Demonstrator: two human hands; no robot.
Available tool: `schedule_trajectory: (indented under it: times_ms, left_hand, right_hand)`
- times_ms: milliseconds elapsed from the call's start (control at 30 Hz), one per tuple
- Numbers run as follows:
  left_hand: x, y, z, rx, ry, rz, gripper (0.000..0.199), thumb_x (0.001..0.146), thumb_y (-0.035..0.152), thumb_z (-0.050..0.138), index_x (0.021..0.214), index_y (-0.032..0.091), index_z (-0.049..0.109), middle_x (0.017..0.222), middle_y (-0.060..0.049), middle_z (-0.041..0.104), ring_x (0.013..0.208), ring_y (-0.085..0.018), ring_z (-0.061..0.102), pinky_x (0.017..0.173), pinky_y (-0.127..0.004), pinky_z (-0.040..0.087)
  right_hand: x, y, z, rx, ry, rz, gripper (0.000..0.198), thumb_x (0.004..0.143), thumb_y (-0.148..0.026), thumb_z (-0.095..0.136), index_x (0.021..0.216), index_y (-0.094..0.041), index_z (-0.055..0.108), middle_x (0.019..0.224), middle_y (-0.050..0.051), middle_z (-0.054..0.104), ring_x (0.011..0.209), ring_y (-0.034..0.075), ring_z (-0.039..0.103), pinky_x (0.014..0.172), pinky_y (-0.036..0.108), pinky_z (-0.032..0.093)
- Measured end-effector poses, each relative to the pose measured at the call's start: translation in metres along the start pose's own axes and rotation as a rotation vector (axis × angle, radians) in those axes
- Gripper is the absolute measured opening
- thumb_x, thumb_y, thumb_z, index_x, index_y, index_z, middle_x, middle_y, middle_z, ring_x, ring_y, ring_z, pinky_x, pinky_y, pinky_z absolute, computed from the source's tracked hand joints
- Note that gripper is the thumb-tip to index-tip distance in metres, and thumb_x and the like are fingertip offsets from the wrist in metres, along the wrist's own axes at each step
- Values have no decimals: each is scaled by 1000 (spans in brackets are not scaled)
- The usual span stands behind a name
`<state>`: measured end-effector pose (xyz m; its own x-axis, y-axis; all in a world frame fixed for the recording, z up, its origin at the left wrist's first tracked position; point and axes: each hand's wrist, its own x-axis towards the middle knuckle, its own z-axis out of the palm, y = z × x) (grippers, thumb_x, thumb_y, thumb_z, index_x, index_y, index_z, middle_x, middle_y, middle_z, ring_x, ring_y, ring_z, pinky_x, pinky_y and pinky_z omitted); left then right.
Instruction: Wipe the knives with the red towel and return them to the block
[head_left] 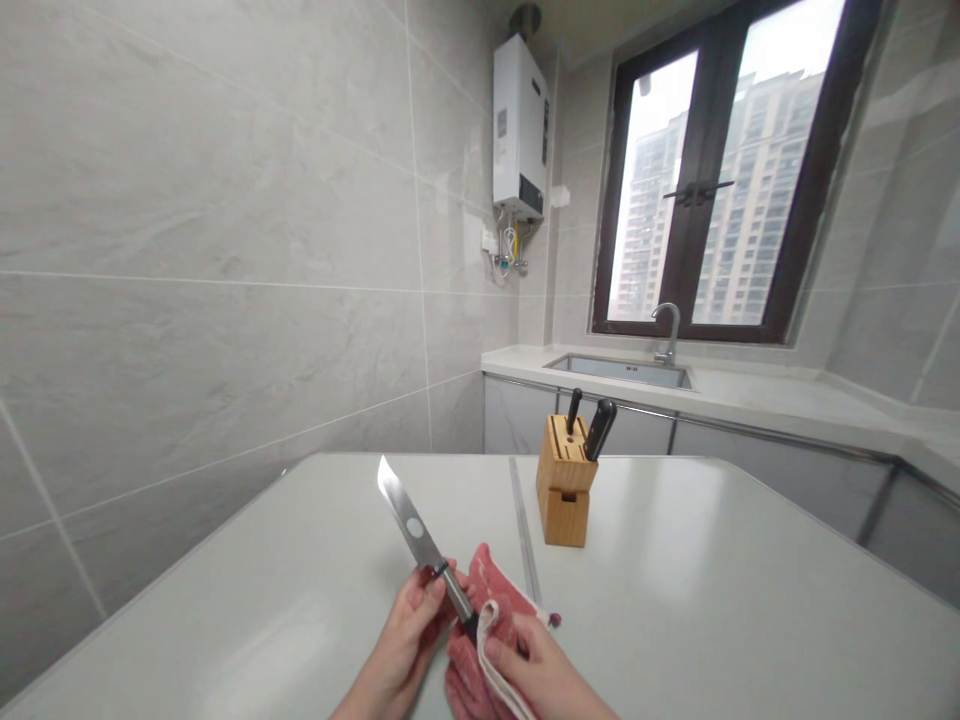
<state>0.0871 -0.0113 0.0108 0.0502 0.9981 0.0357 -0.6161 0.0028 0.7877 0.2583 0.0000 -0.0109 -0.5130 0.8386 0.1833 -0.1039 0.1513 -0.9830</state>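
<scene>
A knife (411, 525) with a broad shiny blade points up and to the left above the table. My left hand (411, 632) is closed round the front of its handle, close to the blade. In my right hand (536, 668) is a pink cloth (495, 590) with a white edge, bunched against the rear end of the handle. The cloth covers part of the handle's dark end. Beyond my hands, a wooden knife block (567, 515) stands upright on the table, with two black-handled knives in its top slots.
The white table (645, 620) has a seam running away from me near the middle. Behind it are a counter with a sink (622, 372) and a faucet (667, 330). A tiled wall (225, 330) borders the left side, and a water heater (519, 130) hangs in the corner.
</scene>
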Motion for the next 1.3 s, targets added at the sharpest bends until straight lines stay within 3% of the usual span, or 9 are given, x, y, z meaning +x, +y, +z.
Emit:
schedule_trajectory:
  times_ms: [133,300,467,733,1067,1300]
  left_hand:
    - [-1,5,1,28,-6,-3,25,76,31,65,95,16,59,80,-4,64,72,-13,60,71,-25,46]
    - [-4,4,8,166,-70,1,28,73,30,68,95,15,59,83,-6,65,72,-16,61,69,-26,47]
    - [-5,1,13,226,-129,41,30,70,30,70,94,16,61,90,-8,66,80,-20,61,72,-28,46]
    - [-5,2,17,292,-223,46,34,71,33,69,98,13,62,89,-11,65,87,-23,59,73,-28,46]
    - [-6,-1,16,275,-209,-5,25,74,34,66,88,14,63,73,-5,62,67,-15,57,64,-24,43]
    - [-5,-5,11,296,-202,0,24,72,34,68,83,14,61,70,-3,60,64,-13,54,60,-21,41]
  right_hand:
    - [2,5,-1,4,41,22,40,73,-51,59,84,-12,66,75,3,65,69,16,54,68,29,42]
    - [1,2,-1,103,-28,2,37,75,-46,59,93,-15,66,89,5,67,80,19,57,74,30,41]
    - [-2,-2,1,141,-88,-37,36,65,-37,71,94,-17,64,90,3,66,85,20,57,78,30,40]
    - [-3,16,0,78,43,81,38,53,-39,76,81,-18,64,77,0,63,74,19,57,72,31,43]
    - [0,18,-1,74,88,49,39,58,-45,73,83,-17,65,77,2,64,74,20,57,74,35,43]
    - [0,11,-1,147,4,39,39,62,-42,72,88,-14,64,82,4,67,75,19,60,71,32,44]
